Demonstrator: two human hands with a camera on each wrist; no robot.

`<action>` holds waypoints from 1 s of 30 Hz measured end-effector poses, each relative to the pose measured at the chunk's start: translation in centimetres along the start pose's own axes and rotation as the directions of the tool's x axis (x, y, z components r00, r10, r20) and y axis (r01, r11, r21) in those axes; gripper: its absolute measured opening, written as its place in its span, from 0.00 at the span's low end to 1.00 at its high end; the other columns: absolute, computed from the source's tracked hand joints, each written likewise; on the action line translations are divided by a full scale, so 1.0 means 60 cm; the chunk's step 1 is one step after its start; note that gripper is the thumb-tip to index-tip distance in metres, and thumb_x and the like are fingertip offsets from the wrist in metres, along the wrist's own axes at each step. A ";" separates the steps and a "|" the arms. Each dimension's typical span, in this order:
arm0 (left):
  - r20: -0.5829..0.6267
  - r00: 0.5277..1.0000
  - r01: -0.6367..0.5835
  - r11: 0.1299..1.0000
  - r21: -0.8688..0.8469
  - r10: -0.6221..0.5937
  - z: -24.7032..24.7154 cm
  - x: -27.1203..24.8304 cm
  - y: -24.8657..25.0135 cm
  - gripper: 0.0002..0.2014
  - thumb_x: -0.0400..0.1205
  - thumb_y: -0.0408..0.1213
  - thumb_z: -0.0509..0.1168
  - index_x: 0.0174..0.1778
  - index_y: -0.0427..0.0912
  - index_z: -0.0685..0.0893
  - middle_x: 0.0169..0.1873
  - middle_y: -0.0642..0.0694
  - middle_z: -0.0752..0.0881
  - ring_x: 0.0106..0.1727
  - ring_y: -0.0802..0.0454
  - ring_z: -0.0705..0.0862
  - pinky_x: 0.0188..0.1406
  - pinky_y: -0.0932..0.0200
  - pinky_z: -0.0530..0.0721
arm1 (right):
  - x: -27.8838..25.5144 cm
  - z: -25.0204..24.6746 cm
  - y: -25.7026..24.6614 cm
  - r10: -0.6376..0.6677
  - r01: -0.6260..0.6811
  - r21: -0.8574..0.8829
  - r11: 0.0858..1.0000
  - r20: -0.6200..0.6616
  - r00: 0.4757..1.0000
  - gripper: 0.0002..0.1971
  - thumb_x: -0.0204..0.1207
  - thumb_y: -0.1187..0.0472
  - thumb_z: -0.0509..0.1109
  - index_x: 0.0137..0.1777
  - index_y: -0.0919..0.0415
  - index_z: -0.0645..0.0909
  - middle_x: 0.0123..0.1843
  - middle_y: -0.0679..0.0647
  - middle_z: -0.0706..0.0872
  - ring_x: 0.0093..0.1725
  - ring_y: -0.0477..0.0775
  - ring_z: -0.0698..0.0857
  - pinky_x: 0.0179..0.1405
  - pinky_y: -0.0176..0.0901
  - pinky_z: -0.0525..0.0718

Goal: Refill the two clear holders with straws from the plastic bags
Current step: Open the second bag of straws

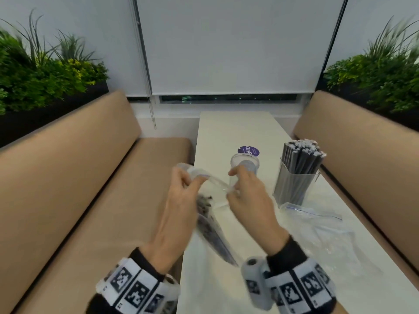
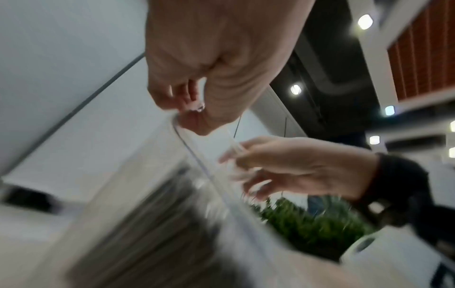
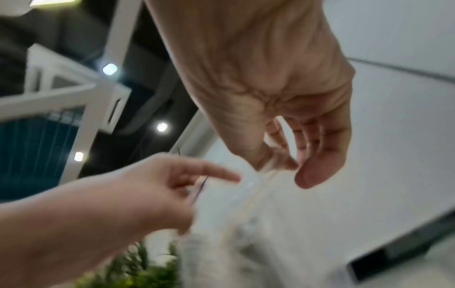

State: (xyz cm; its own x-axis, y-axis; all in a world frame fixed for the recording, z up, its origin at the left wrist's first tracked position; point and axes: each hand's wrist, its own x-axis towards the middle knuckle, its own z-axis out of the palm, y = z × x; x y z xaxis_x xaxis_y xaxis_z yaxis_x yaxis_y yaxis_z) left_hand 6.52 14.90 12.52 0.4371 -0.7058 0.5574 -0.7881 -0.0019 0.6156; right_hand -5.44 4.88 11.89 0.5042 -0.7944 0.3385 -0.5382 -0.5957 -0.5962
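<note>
Nearest the person, both hands work the mouth of a zip-top plastic bag (image 1: 210,223) that hangs above the near end of the white table (image 1: 226,128), dark straws (image 1: 205,214) bunched inside it. The left hand (image 1: 179,205) pinches one lip of the mouth between thumb and curled fingers; the right hand (image 1: 247,200) pinches the opposite lip the same way, its other fingers loosely curled. The seal strip runs taut between them (motion blur softens all three views, so how much of the zip has parted cannot be told).

The step in hand looks to be opening this second bag. To do it well, each pinch should sit close to the strip and the pull should go straight apart — not upward — so the seal peels evenly and the film does not tear. The bag should stay mouth-up with its weight hanging, or the straws may spill onto the bench.

To the right lies an empty zip bag (image 1: 317,225), crumpled on the table. Just past the hands stands the round clear holder (image 1: 244,164), apparently unfilled; farther right, the square clear holder (image 1: 294,184) is packed with grey straws (image 1: 301,155) — so about half the task seems done.

Behind the round holder a purple round sticker (image 1: 248,151) reads "Clay" and then what may be a "G", the rest hidden. The wristbands (image 1: 136,288) bear black-and-white square markers.
</note>
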 end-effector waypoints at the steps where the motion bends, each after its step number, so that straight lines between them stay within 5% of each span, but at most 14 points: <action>1: -0.022 1.000 0.020 0.997 0.081 -0.018 -0.012 -0.001 -0.015 0.15 0.78 0.33 0.71 0.45 0.57 0.73 0.40 0.48 0.74 0.37 0.56 0.76 0.33 0.70 0.75 | 0.001 -0.018 0.017 0.014 -0.015 -0.074 0.997 -0.017 1.000 0.18 0.74 0.66 0.65 0.64 0.55 0.74 0.57 0.55 0.81 0.54 0.61 0.83 0.45 0.51 0.81; 4: 0.132 0.964 0.155 0.894 0.420 -0.229 -0.044 -0.009 -0.051 0.38 0.75 0.25 0.68 0.65 0.74 0.65 0.62 0.41 0.70 0.51 0.41 0.78 0.41 0.49 0.77 | -0.002 -0.068 0.059 0.121 -0.115 -0.178 0.977 0.021 0.992 0.14 0.75 0.60 0.68 0.60 0.51 0.77 0.53 0.51 0.83 0.54 0.57 0.82 0.44 0.48 0.78; 6: 0.243 0.930 0.217 0.945 0.245 -0.276 -0.042 -0.004 -0.072 0.43 0.72 0.17 0.62 0.69 0.73 0.63 0.65 0.41 0.67 0.48 0.48 0.80 0.46 0.45 0.84 | -0.008 -0.074 0.067 0.138 -0.131 -0.154 0.979 0.036 0.990 0.10 0.74 0.59 0.68 0.55 0.50 0.80 0.46 0.47 0.85 0.48 0.54 0.82 0.41 0.47 0.78; 8: 0.301 0.933 0.191 0.981 0.044 -0.195 -0.036 0.005 -0.066 0.46 0.72 0.15 0.62 0.72 0.71 0.60 0.56 0.50 0.74 0.37 0.65 0.79 0.42 0.56 0.86 | -0.012 -0.062 0.064 0.121 -0.121 0.004 0.993 0.030 0.992 0.09 0.73 0.61 0.69 0.51 0.49 0.80 0.40 0.46 0.87 0.39 0.53 0.84 0.39 0.45 0.81; 11: 0.428 0.886 0.335 0.885 -0.323 -0.179 -0.023 0.009 -0.048 0.51 0.68 0.14 0.68 0.69 0.76 0.62 0.48 0.58 0.77 0.32 0.66 0.77 0.35 0.67 0.80 | -0.021 -0.038 0.066 0.130 -0.147 0.088 0.985 0.171 0.977 0.14 0.72 0.65 0.69 0.52 0.45 0.77 0.38 0.48 0.86 0.30 0.45 0.82 0.30 0.36 0.81; 13: 0.392 0.904 0.291 0.917 -0.272 -0.171 -0.021 0.009 -0.054 0.51 0.65 0.15 0.68 0.62 0.81 0.64 0.45 0.53 0.76 0.31 0.64 0.73 0.36 0.70 0.75 | -0.025 -0.035 0.081 0.169 -0.180 0.032 0.983 0.213 0.962 0.13 0.74 0.69 0.66 0.53 0.50 0.80 0.36 0.53 0.86 0.26 0.45 0.80 0.28 0.38 0.83; 16: 0.351 0.929 0.106 0.993 0.056 -0.119 -0.029 0.006 -0.067 0.47 0.65 0.13 0.63 0.72 0.65 0.66 0.41 0.59 0.75 0.32 0.67 0.72 0.31 0.78 0.70 | -0.029 -0.050 0.099 0.251 -0.268 0.084 0.960 0.170 0.953 0.07 0.77 0.68 0.65 0.46 0.62 0.85 0.35 0.67 0.89 0.25 0.56 0.82 0.27 0.44 0.87; 18: 0.416 0.895 0.106 0.983 0.150 -0.160 -0.028 -0.002 -0.070 0.46 0.70 0.19 0.66 0.76 0.65 0.60 0.37 0.56 0.68 0.37 0.66 0.68 0.32 0.77 0.69 | -0.033 -0.050 0.100 0.254 -0.275 0.115 0.955 0.167 0.953 0.10 0.80 0.65 0.65 0.38 0.64 0.85 0.36 0.71 0.89 0.25 0.56 0.83 0.23 0.38 0.84; 21: 0.549 0.812 0.197 0.978 0.065 -0.200 -0.025 -0.013 -0.076 0.52 0.67 0.29 0.77 0.74 0.72 0.53 0.48 0.61 0.68 0.53 0.58 0.71 0.44 0.72 0.73 | -0.041 -0.036 0.096 0.348 -0.395 0.209 0.894 0.231 0.909 0.15 0.82 0.62 0.63 0.45 0.74 0.84 0.41 0.70 0.88 0.31 0.55 0.87 0.27 0.44 0.88; 23: 0.630 0.746 0.303 0.953 -0.034 -0.215 -0.026 -0.018 -0.074 0.57 0.66 0.23 0.76 0.72 0.73 0.46 0.60 0.68 0.65 0.67 0.60 0.71 0.58 0.63 0.78 | -0.050 -0.026 0.095 0.402 -0.497 0.277 0.822 0.337 0.852 0.16 0.84 0.57 0.60 0.49 0.70 0.84 0.46 0.61 0.86 0.40 0.56 0.89 0.36 0.49 0.90; 25: 0.703 0.677 0.471 0.863 -0.184 -0.219 -0.021 -0.025 -0.077 0.59 0.67 0.16 0.73 0.77 0.70 0.45 0.64 0.71 0.68 0.63 0.69 0.80 0.51 0.63 0.86 | -0.061 -0.019 0.089 0.380 -0.551 0.383 0.742 0.437 0.815 0.14 0.84 0.58 0.58 0.45 0.61 0.83 0.47 0.55 0.85 0.45 0.55 0.85 0.42 0.50 0.87; 26: 0.725 0.660 0.526 0.810 -0.259 -0.197 -0.017 -0.028 -0.084 0.59 0.67 0.13 0.72 0.78 0.69 0.49 0.67 0.67 0.73 0.62 0.69 0.82 0.49 0.64 0.87 | -0.064 -0.018 0.083 0.348 -0.561 0.467 0.683 0.468 0.813 0.13 0.83 0.61 0.58 0.41 0.59 0.83 0.44 0.53 0.84 0.44 0.54 0.83 0.41 0.49 0.84; 28: 0.707 0.683 0.566 0.743 -0.357 -0.182 -0.012 -0.031 -0.091 0.60 0.62 0.14 0.76 0.83 0.61 0.55 0.71 0.47 0.80 0.68 0.53 0.83 0.61 0.50 0.85 | -0.064 -0.015 0.075 0.277 -0.540 0.644 0.542 0.470 0.838 0.12 0.79 0.67 0.60 0.37 0.60 0.81 0.39 0.51 0.83 0.41 0.51 0.82 0.37 0.44 0.80; 30: 0.681 0.718 0.550 0.717 -0.428 -0.144 -0.009 -0.031 -0.086 0.59 0.60 0.15 0.76 0.83 0.58 0.59 0.67 0.40 0.83 0.68 0.39 0.82 0.68 0.40 0.80 | -0.060 -0.018 0.067 0.252 -0.487 0.723 0.490 0.417 0.873 0.08 0.79 0.68 0.63 0.45 0.61 0.84 0.43 0.50 0.89 0.43 0.47 0.87 0.35 0.37 0.82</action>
State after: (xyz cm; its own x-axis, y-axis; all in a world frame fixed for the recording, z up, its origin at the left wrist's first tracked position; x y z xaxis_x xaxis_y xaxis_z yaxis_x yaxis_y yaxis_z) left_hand 9.98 16.61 8.62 0.1324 -0.9889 -0.0677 -0.1393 -0.0862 0.9865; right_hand -10.13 5.21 9.07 0.5861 -0.7947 -0.1580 -0.0209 0.1801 -0.9834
